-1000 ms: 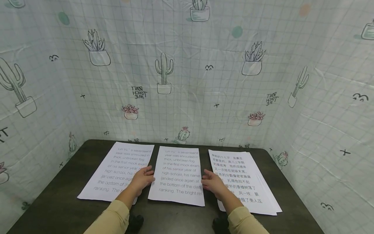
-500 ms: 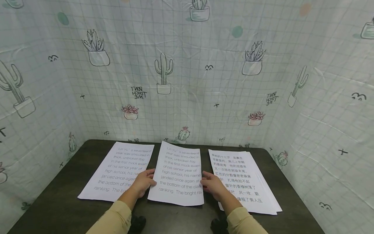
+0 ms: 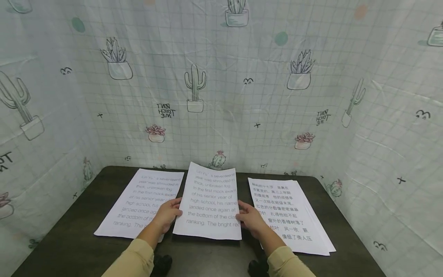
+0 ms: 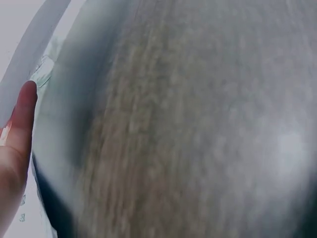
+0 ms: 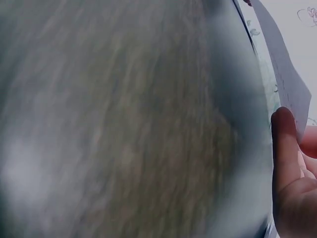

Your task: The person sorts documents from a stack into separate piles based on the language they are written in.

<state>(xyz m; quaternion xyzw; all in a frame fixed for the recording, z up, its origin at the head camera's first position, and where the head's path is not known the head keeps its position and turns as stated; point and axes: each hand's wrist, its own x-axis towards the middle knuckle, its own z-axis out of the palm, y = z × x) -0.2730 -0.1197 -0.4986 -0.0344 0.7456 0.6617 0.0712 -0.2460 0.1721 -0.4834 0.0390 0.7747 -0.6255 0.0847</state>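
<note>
Between both hands is a sheet of paper (image 3: pixel 209 204) printed with large English text, its far edge curved and lifted off the table. My left hand (image 3: pixel 166 216) pinches its left edge, the thumb on the printed side. At the opposite edge, my right hand (image 3: pixel 252 219) pinches the paper the same way. A dark shadow lies under the near edge. In the right wrist view, the paper (image 5: pixel 285 64) runs down between the thumb and fingers. The left wrist view has the left hand (image 4: pixel 15 148) at its left border, beside the paper's edge (image 4: pixel 32 42).
English printed pages (image 3: pixel 138 204) lie to the left, partly behind the left arm. A slightly fanned stack of Chinese printed pages (image 3: pixel 294 227) is on the right. All lie on a dark table (image 3: pixel 207 261), enclosed by a cactus-patterned curtain (image 3: pixel 221 96).
Both hands have closed on the middle paper's side edges. The paper has risen off the table, its far edge higher and its near edge now casting a shadow. The side pages stay put.
</note>
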